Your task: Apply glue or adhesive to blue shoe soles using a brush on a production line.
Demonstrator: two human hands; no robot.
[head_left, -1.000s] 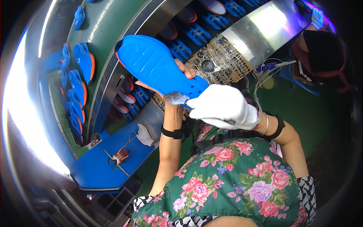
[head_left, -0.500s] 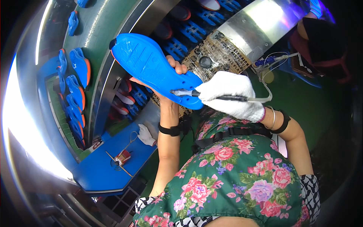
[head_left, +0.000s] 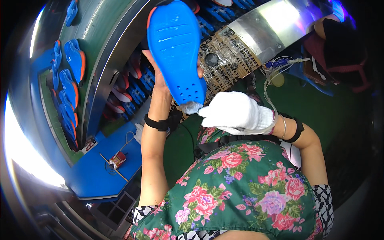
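A blue shoe sole (head_left: 176, 52) with an orange edge at its far end is held up in my bare left hand (head_left: 160, 76). My fingers and thumb wrap round its sides from behind. Wet, shiny streaks show on its face, and several small holes mark its near end. My right hand (head_left: 236, 114), in a white knit glove, is closed on a brush (head_left: 191, 107). Its whitish bristles touch the sole's near end, and the glove hides most of the handle. A thin hose (head_left: 267, 94) rises behind the gloved hand.
On the left, several blue-and-orange soles (head_left: 75, 60) lie on a green conveyor belt (head_left: 102, 28). A blue side table (head_left: 92, 176) holds a small red item (head_left: 117, 160) with sticks. Taped cardboard (head_left: 230, 56) covers a metal ledge ahead. Another person's arm (head_left: 326, 24) shows far right.
The sole has turned more upright and moved farther away. My right hand has moved slightly left and nearer, bringing the brush from the sole's side to its near end.
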